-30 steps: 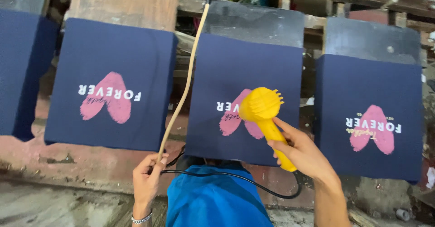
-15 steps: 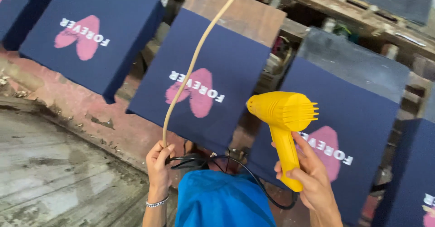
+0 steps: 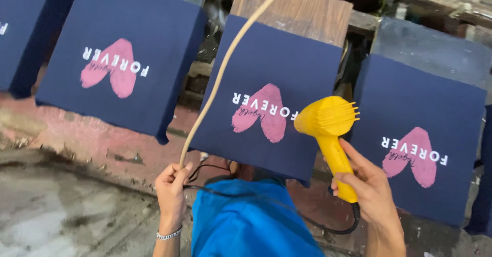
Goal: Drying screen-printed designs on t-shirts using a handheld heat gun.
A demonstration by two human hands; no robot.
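With the right hand (image 3: 366, 185) gripping the yellow dryer (image 3: 328, 121) and the left hand (image 3: 171, 188) closed on the tan hose (image 3: 225, 67), keep the nozzle level over the middle navy panel's (image 3: 271, 83) pink print (image 3: 261, 113).

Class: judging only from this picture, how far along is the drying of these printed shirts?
Done: pink prints sit on all three navy shirts, left, middle, right. In hand: right hand holds the yellow dryer by the middle print; left hand grips the tan hose. Dryness cannot be told.

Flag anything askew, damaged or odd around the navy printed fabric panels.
The pink heart prints appear upside down on all three navy fabric panels. The reddish ledge below is chipped and stained. The yellow plastic hair dryer looks intact.
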